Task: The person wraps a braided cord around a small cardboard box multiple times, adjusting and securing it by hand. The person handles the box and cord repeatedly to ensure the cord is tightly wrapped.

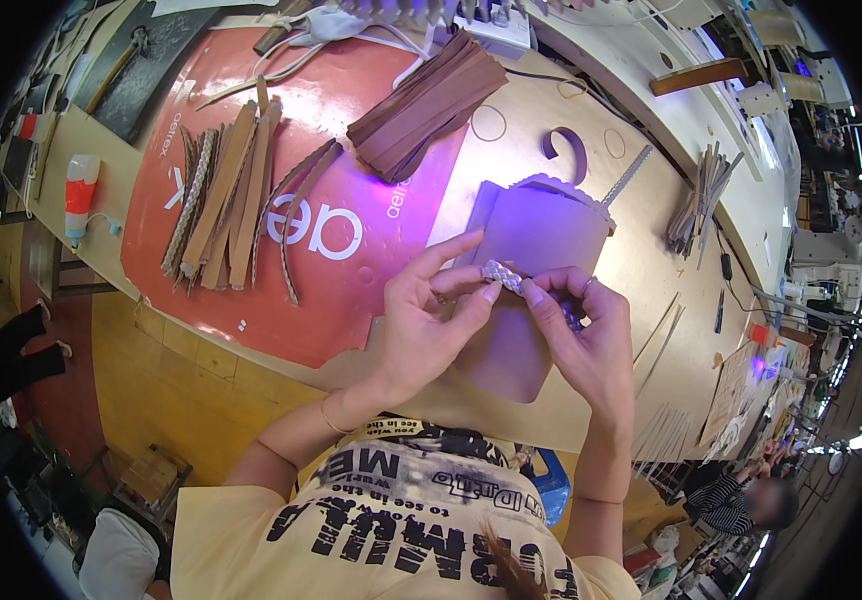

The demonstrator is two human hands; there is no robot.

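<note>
A short braided strip [502, 275], pale in the bright light, is stretched between my two hands. My left hand [436, 315] pinches one end between thumb and fingers. At the other end, my right hand [586, 335] grips it with thumb and forefinger, and part of the braid shows beneath those fingers. Under the hands lies a flat brown panel [547, 240], with a second smooth brown piece [506, 355] nearer my body. Along the panel's far edge runs a scalloped strip [551, 184]. Beyond it rests a curled brown strip [569, 150].
Brown strips [231, 200], some braided, lie on a red sheet [351, 300] at left, with a stack of brown strips [426, 105] behind. A red-and-white bottle [81, 195] stands far left. Thin strips [701, 200] are bunched at right. Someone in a striped top [716, 510] is lower right.
</note>
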